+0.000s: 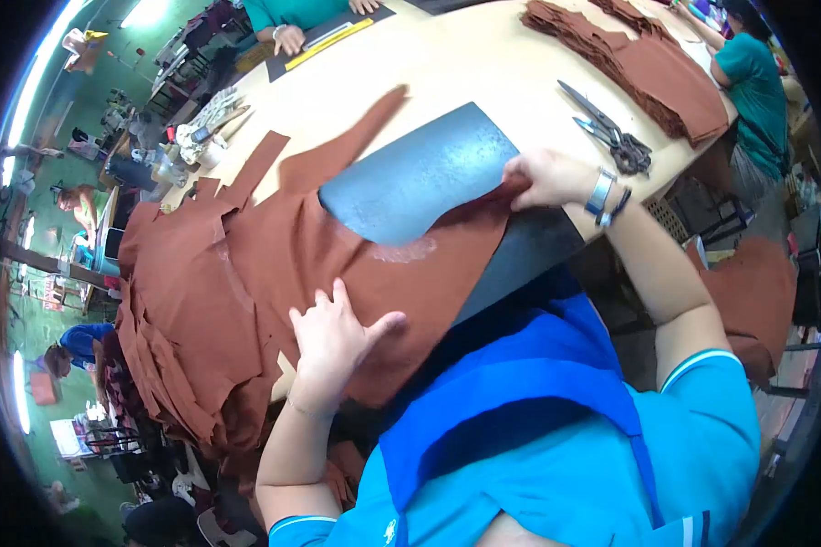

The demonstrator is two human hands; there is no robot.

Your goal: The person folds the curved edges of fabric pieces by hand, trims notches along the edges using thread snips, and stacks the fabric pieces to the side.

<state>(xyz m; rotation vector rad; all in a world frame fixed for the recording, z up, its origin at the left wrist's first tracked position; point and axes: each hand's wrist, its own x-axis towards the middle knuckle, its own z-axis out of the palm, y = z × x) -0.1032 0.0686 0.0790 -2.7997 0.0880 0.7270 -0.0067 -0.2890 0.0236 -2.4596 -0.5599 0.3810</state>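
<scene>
A reddish-brown piece of leather (pixel 401 301) lies partly over a dark, glossy board (pixel 429 164) in front of me. My left hand (pixel 333 333) is open, with its fingers spread over the near part of the leather. My right hand (pixel 552 180) pinches the leather's right corner between thumb and fingers, at the board's right edge. A pale, scuffed patch shows on the leather between my hands. Left of my left hand, a thick heap of similar brown leather (pixel 187 319) hangs over the table's edge.
Large scissors (pixel 611 132) lie on the table (pixel 465 55) beyond my right hand. Another leather stack (pixel 652 73) sits at the far right. Across the table, a co-worker's hand (pixel 289 40) rests near a yellow ruler (pixel 330 44). Gloves (pixel 214 111) and small containers stand at the left.
</scene>
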